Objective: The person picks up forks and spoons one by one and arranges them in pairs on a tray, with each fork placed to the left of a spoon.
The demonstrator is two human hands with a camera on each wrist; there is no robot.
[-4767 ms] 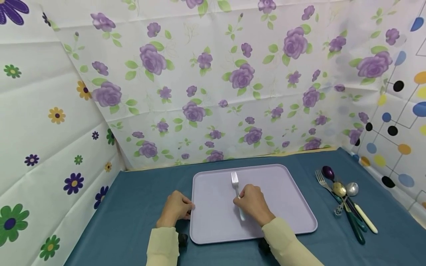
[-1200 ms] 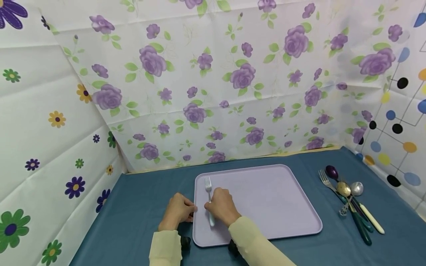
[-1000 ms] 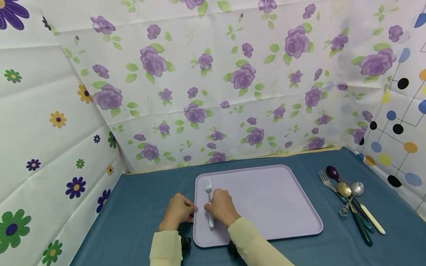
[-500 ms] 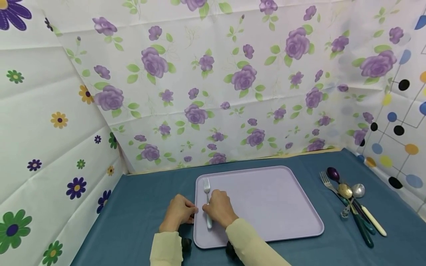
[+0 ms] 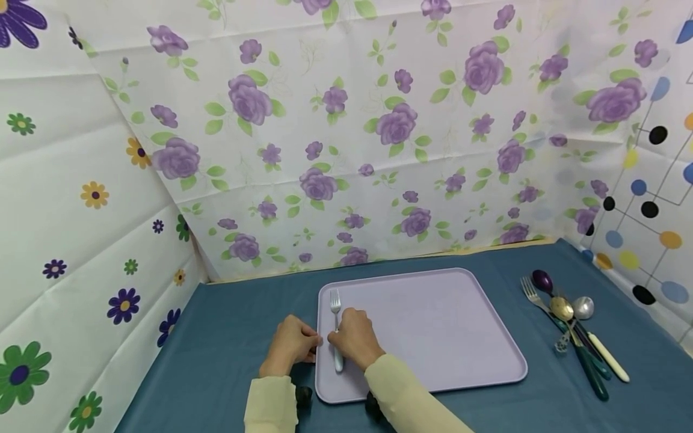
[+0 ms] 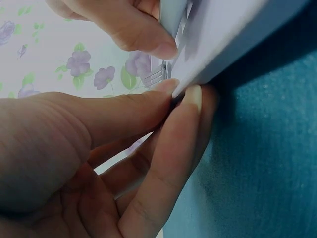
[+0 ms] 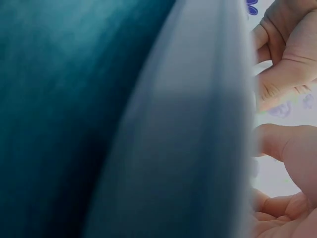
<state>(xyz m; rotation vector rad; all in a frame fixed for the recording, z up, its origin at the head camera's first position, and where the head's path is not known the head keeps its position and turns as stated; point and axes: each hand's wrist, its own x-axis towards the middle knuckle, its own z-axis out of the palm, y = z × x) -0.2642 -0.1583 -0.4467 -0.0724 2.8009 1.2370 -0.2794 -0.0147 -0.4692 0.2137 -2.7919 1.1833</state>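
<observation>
A fork (image 5: 338, 359) with a pale handle lies lengthwise along the left side of a lilac tray (image 5: 428, 331), tines pointing away. My right hand (image 5: 357, 338) pinches the fork around mid-length, low over the tray; its fingertips are mostly hidden behind the knuckles. At the tray's left edge my left hand (image 5: 291, 344) pinches the rim. In the left wrist view the left thumb lies on top of the rim and the left fingers (image 6: 171, 148) curl beneath it, while the fork tines (image 6: 156, 77) show just beyond. The tray's blurred side covers much of the right wrist view.
On the right of the blue-green cloth (image 5: 233, 325) lies a crossed pile of cutlery: a fork (image 5: 532, 293), a purple spoon (image 5: 542, 281), a gold spoon (image 5: 562, 308) and a silver spoon (image 5: 583, 308), among others. Patterned sheets (image 5: 346, 132) enclose the back and sides.
From the tray's middle, the right hand has brought the fork left to near the left rim, with only a slight shift lately. The left hand stays at the tray's edge.
</observation>
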